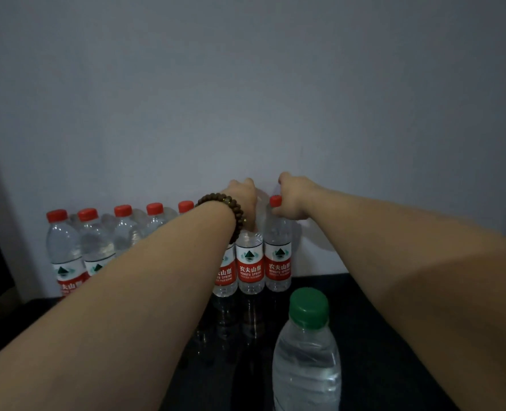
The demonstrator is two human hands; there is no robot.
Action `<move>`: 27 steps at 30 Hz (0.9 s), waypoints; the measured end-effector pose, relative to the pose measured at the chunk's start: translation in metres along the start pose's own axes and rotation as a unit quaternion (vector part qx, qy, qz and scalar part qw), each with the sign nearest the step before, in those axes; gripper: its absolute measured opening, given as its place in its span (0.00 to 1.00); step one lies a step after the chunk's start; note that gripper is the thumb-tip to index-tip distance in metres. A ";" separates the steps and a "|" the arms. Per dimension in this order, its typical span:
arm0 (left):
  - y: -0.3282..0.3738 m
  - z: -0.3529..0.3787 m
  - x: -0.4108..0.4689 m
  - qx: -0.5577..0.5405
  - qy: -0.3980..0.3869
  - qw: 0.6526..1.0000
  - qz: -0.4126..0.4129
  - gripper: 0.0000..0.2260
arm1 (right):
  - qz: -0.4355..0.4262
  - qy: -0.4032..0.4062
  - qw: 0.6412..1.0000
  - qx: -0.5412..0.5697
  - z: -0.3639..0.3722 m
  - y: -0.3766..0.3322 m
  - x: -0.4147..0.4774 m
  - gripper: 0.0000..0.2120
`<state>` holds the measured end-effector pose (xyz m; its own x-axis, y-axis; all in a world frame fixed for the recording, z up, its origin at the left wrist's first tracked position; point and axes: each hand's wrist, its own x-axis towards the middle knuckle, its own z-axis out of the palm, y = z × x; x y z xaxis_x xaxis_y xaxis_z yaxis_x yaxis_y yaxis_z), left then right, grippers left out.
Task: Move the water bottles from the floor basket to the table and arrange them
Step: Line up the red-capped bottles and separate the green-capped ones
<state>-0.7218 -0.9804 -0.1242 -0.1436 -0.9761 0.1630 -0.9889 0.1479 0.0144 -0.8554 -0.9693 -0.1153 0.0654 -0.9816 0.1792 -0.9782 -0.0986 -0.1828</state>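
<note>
Both arms stretch out over a dark, glossy table (pixel 379 336) as a person sets water bottles in line against a pale wall (pixel 246 84). The left hand (pixel 241 195), a beaded bracelet (pixel 225 204) at its wrist, is clenched over the top of the second-last bottle (pixel 249 259), hiding its cap. The right hand (pixel 294 200) curls round the neck of the end bottle (pixel 278 250), its red cap showing at the edge of the fingers.

Both bottles stand upright beyond the green-capped bottle (pixel 306 357), which stands alone nearest the onlooker. They touch each other and close the row of red-capped bottles (pixel 124 229), which runs away to the left of the green-capped bottle along the wall. Clear shoulders behind the row suggest a second line of bottles, though the dim light leaves that unsure. The floor basket is out of sight.

The step in hand looks to be the arranging: two bottles are being seated into the row. The next move probably calls for letting go of both without nudging the neighbours. The green-capped bottle may also need to join the line.
</note>
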 end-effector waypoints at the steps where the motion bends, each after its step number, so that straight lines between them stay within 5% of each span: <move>1: 0.002 -0.009 -0.007 0.007 0.001 1.000 -0.003 0.36 | 0.005 -0.006 1.000 -0.014 -0.011 0.000 -0.008 0.24; 14: 0.091 -0.143 -0.140 0.002 -0.064 0.993 0.100 0.17 | 0.087 -0.076 0.993 -0.031 -0.174 0.043 -0.185 0.15; 27: 0.323 -0.131 -0.217 -0.006 -0.065 0.966 0.252 0.15 | 0.221 -0.024 0.972 -0.072 -0.221 0.222 -0.333 0.15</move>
<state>-1.0052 -0.6995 -0.0256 -0.6100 -0.7919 0.0260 -0.7924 0.6096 -0.0233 -1.1380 -0.6283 -0.0020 -0.3623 -0.9296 0.0671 -0.9299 0.3556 -0.0945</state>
